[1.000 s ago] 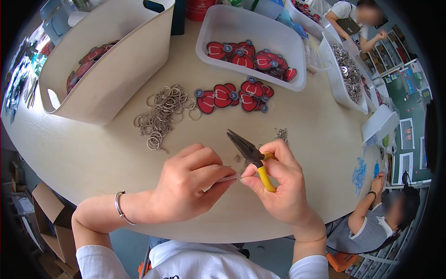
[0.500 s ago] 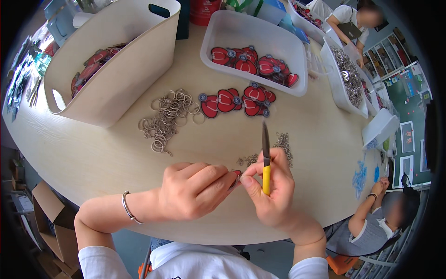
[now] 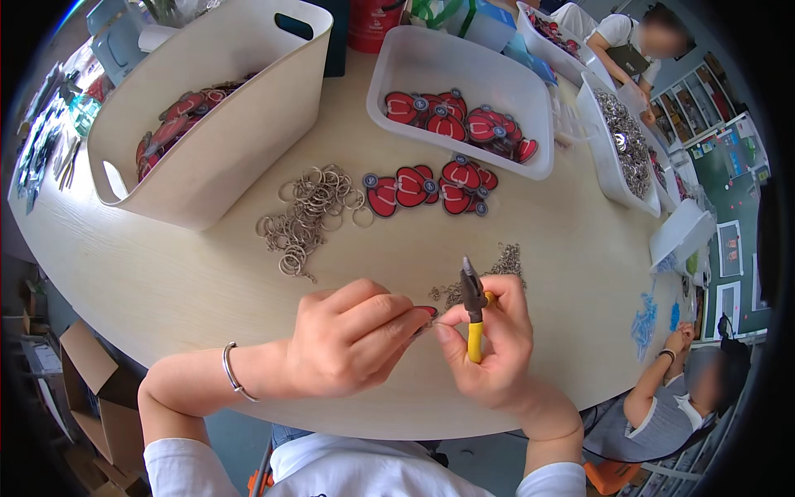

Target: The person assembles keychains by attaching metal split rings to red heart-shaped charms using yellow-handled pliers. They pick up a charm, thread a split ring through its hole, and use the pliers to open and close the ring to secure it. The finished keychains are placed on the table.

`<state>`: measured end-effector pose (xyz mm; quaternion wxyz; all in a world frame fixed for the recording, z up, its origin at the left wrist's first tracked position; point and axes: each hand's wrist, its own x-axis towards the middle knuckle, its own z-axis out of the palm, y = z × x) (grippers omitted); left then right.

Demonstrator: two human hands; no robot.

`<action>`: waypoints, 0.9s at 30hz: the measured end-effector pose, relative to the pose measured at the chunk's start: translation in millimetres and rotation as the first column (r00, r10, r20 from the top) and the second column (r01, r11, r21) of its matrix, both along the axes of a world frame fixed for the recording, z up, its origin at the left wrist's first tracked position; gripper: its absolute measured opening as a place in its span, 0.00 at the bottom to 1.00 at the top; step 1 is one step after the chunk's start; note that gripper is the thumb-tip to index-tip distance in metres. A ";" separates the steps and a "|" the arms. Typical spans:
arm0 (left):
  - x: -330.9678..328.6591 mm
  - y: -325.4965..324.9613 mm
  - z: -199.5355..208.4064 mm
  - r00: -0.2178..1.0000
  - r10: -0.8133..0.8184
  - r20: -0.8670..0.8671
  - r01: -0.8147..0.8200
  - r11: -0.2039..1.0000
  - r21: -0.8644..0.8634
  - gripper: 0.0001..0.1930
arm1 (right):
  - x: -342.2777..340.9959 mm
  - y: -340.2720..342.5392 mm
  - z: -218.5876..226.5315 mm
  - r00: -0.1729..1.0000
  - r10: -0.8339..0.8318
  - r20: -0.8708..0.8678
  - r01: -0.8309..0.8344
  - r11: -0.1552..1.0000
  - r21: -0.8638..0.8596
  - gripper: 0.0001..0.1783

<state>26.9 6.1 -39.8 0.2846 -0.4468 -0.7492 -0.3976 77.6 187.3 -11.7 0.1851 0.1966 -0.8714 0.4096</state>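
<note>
Fingers closed, my left hand (image 3: 344, 340) grips a red flat charm (image 3: 427, 311), with only its edge showing past the fingertips. My right hand (image 3: 497, 360) holds pliers (image 3: 473, 300) with yellow handles and dark jaws pointing away from me. Its thumb and index finger also pinch beside the charm; whatever tiny piece is there is too small to make out. Just beyond the hands lie small metal links (image 3: 507, 263) in a loose heap. Farther off are several red charms (image 3: 414, 187) and, left of them, a pile of key rings with short chains (image 3: 308, 217).
A tall cream basket (image 3: 240, 170) with charms stands at the back left. A translucent bin (image 3: 460, 149) of charms sits at the back. At the right are a bin of metal parts (image 3: 625, 145) and blue bits (image 3: 643, 325). Two other people sit around the table.
The pliers have turned in my right hand, so their jaws show broader and a second handle appears. My left hand keeps the charm. The whole view has shifted slightly.
</note>
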 end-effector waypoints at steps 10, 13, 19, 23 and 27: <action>-1.4 -10.4 8.7 0.969 -0.029 0.247 0.019 0.999 0.044 0.12 | -8.9 -1.7 -3.9 0.998 -0.016 0.068 0.018 0.999 -0.040 0.09; -25.9 -29.9 15.1 0.969 0.084 0.233 -0.092 0.995 0.025 0.11 | -48.7 -1.2 -14.3 0.967 -0.089 0.237 0.097 0.995 -0.021 0.08; -41.3 -44.0 43.4 0.937 0.204 0.282 -0.288 0.910 0.299 0.07 | -101.6 -29.7 -48.0 0.994 -0.039 0.101 0.015 0.973 0.230 0.12; -40.3 -46.5 40.3 0.933 0.198 0.302 -0.289 0.911 0.296 0.08 | -106.6 -39.1 -51.7 0.999 0.004 0.033 -0.017 0.909 0.417 0.12; -38.8 -37.0 27.0 0.924 0.123 0.361 -0.247 0.914 0.323 0.08 | -90.6 -24.2 -51.9 0.997 0.019 0.078 -0.048 0.923 0.381 0.11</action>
